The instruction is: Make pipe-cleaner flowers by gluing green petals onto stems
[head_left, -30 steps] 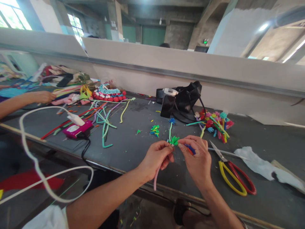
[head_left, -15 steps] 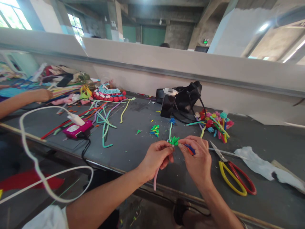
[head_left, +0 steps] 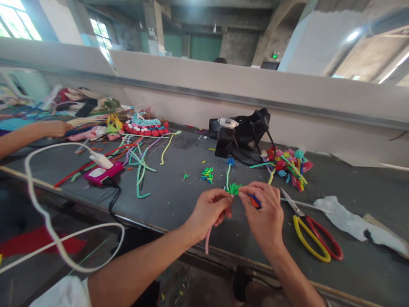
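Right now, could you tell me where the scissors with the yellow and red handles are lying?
In the head view, the scissors lie on the grey table, just right of the right hand and left of the white cloth.

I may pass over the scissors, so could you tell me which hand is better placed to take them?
Right, probably: the right hand is beside the scissors, while the left hand grips the pink stem.

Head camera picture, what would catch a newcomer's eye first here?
First, the two hands meeting at the near table edge: the left hand pinches a pink pipe cleaner topped with a green tuft, and the right hand fingers that tuft. Next, the yellow and red scissors lying just right of them. Then the bright bunch of finished pipe-cleaner flowers behind, near a black bag.
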Action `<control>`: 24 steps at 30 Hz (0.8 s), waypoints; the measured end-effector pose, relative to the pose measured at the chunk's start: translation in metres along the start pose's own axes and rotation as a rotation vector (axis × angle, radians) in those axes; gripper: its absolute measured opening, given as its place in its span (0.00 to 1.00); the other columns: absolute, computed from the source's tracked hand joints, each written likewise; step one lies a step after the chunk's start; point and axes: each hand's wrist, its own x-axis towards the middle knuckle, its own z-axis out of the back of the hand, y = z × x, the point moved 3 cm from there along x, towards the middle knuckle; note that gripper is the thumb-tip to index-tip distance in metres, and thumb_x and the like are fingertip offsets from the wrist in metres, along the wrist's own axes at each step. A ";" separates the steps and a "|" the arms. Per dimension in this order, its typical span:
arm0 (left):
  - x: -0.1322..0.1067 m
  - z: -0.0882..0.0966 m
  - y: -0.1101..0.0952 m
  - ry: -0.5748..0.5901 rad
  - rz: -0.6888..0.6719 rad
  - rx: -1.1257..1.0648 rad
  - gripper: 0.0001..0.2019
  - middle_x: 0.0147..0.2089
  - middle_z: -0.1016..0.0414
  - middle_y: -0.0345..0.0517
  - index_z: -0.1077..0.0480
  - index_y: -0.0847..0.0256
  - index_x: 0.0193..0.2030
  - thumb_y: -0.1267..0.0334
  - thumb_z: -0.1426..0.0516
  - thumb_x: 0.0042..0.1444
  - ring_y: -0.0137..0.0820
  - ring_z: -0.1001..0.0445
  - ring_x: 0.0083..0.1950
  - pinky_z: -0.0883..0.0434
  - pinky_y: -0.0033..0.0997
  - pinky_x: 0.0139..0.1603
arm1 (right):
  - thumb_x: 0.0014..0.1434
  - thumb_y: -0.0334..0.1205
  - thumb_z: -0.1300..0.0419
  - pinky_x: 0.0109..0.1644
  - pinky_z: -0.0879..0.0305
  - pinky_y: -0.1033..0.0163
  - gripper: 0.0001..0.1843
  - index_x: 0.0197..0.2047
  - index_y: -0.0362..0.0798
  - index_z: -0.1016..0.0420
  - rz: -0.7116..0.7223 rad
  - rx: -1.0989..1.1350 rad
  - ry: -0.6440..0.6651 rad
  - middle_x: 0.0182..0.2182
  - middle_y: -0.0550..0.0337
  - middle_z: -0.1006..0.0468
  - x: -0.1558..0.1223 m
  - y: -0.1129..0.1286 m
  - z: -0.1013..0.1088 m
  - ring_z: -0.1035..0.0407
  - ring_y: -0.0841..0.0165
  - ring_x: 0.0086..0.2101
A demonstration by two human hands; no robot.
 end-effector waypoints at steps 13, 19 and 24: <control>0.002 0.002 -0.001 0.121 0.122 -0.367 0.09 0.23 0.31 0.37 0.32 0.64 0.35 0.61 0.38 0.53 0.18 0.42 0.16 0.48 0.20 0.14 | 0.62 0.48 0.40 0.34 0.33 0.62 0.13 0.40 0.49 0.20 -0.403 0.240 0.007 0.31 0.58 0.21 -0.004 -0.018 0.005 0.29 0.67 0.29; 0.006 0.005 0.000 0.173 0.148 -0.474 0.09 0.24 0.34 0.35 0.31 0.64 0.35 0.63 0.37 0.52 0.17 0.44 0.16 0.48 0.19 0.16 | 0.63 0.53 0.43 0.31 0.35 0.64 0.16 0.37 0.48 0.26 -0.525 0.393 0.014 0.26 0.62 0.26 -0.008 -0.021 -0.002 0.33 0.69 0.26; 0.003 0.003 -0.001 0.158 0.133 -0.401 0.08 0.23 0.33 0.36 0.31 0.64 0.35 0.62 0.39 0.54 0.18 0.43 0.16 0.48 0.20 0.15 | 0.65 0.52 0.46 0.29 0.37 0.65 0.17 0.31 0.48 0.29 -0.460 0.375 0.054 0.23 0.64 0.29 -0.006 -0.016 -0.002 0.36 0.71 0.24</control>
